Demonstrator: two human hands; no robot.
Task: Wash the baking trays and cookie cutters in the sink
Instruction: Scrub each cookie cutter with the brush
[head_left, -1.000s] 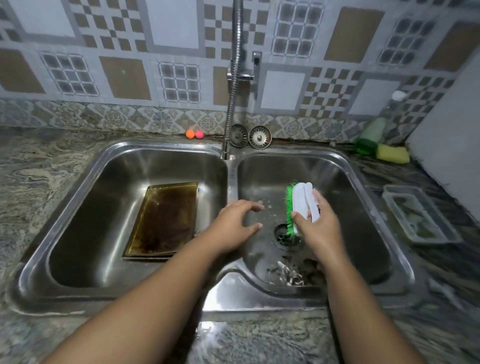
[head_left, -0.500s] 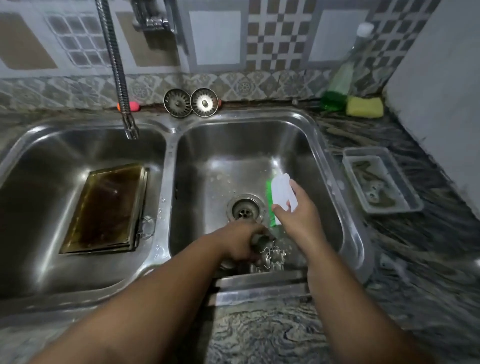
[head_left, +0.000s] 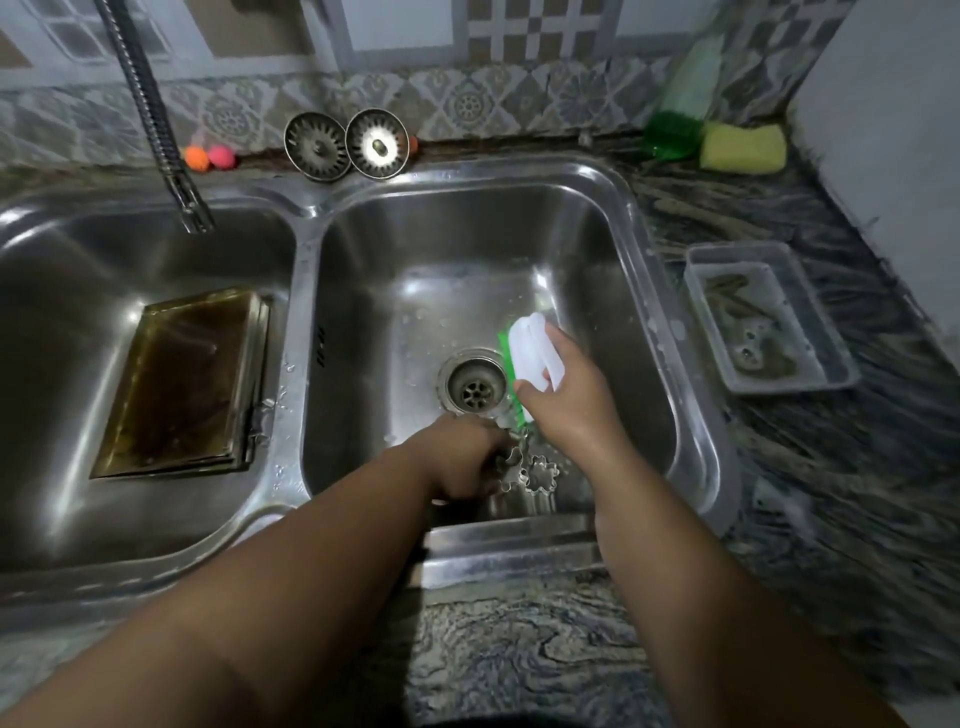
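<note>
Double sink (head_left: 307, 244). Right basin: right hand (head_left: 571, 402) grips white scrub brush (head_left: 531, 358), green bristles facing the drain (head_left: 475, 387). Left hand (head_left: 465, 462) is down at the near wall, touching cookie cutters (head_left: 540, 474); grip not discernible. Left basin: brown baking tray (head_left: 182, 384) lying flat.

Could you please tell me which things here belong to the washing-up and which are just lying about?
Job: stacked brown baking trays; metal cookie cutters, left hand gripping one; white green-bristled scrubbing brush in right hand; stainless steel double sink.
Lying about: two round metal strainers; orange and pink balls; yellow sponge; green bottle; clear plastic container.
</note>
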